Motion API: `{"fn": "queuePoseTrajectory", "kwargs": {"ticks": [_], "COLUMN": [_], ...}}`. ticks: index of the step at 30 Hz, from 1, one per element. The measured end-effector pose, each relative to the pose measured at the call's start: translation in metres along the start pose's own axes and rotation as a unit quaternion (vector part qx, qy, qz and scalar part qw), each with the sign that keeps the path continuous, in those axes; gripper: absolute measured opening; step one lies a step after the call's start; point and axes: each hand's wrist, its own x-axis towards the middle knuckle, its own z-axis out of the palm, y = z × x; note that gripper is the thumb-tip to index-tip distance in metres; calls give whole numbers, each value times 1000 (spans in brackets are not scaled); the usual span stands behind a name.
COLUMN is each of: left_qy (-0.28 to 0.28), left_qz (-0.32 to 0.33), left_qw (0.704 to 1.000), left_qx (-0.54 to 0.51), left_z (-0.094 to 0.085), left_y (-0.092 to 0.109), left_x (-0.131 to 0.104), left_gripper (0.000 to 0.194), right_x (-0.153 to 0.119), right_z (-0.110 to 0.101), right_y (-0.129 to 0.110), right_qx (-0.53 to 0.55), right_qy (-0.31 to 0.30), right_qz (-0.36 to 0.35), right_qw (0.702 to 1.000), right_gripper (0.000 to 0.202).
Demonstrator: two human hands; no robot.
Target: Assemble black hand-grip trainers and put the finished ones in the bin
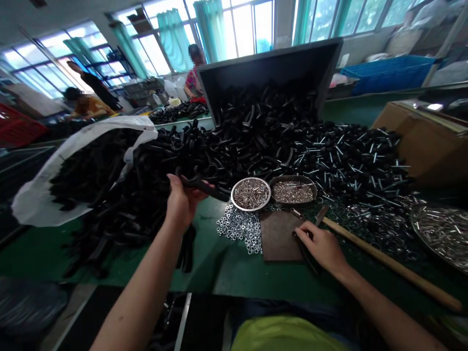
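My left hand (pixel 182 202) is closed around a curved black handle-like part (pixel 217 191), whose long end points right towards a round bowl of small metal pins (pixel 251 194). At the right edge of a flat metal plate (pixel 280 236), my right hand (pixel 325 246) has its fingers closed on a slim black piece (pixel 310 258); its kind is partly hidden by the fingers. Just beyond that hand lies a hammer (pixel 383 258) with a wooden handle. A metal spring (pixel 297 213) rests by the plate's far edge. Loose nuts (pixel 239 226) are spread left of the plate.
A dark oval tin of small metal parts (pixel 294 191) adjoins the bowl. Black parts heap up before a tipped grey bin (pixel 270 63) and in a white bag (pixel 27 200). Black parts with bolts (pixel 351 156), a cardboard box (pixel 420 141) and a pin tray (pixel 444 234) stand right. People sit behind.
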Motion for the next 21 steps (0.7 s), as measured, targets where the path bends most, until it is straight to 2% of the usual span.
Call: {"fn": "queuePoseTrajectory", "kwargs": {"ticks": [2, 4, 6, 8, 11, 15, 18, 21], "left_qy": [-58, -104, -154, -175, -160, -144, -143, -150], "left_qz": [-118, -209, -269, -296, -304, -307, -289, -260], "left_qw": [988, 965, 941, 929, 931, 940, 946, 953], "left_qx": [-76, -123, -135, -139, -123, -42, 22, 45], "left_z": [32, 59, 81, 95, 108, 115, 114, 111], "left_y": [-23, -45, -61, -66, -60, -52, -58, -66], "left_x": [-49, -96, -133, -157, -171, -175, -179, -182], "left_gripper": [48, 43, 55, 65, 70, 73, 73, 72], "right_x": [-6, -14, -23, -31, -39, -47, -53, -53], "right_z": [-5, -12, -18, -23, -24, -22, -20, -22], "right_y": [-10, -25, -42, -54, -60, -58, -60, -59], "right_qx": [164, 284, 339, 355, 342, 288, 250, 230], "right_qy": [-15, -32, -34, -25, -6, 41, 74, 72], "right_qz": [29, 59, 74, 71, 47, -3, -27, -54], "right_qw": [986, 956, 937, 932, 939, 957, 965, 969], "right_gripper": [30, 33, 36, 36, 36, 32, 29, 29]}}
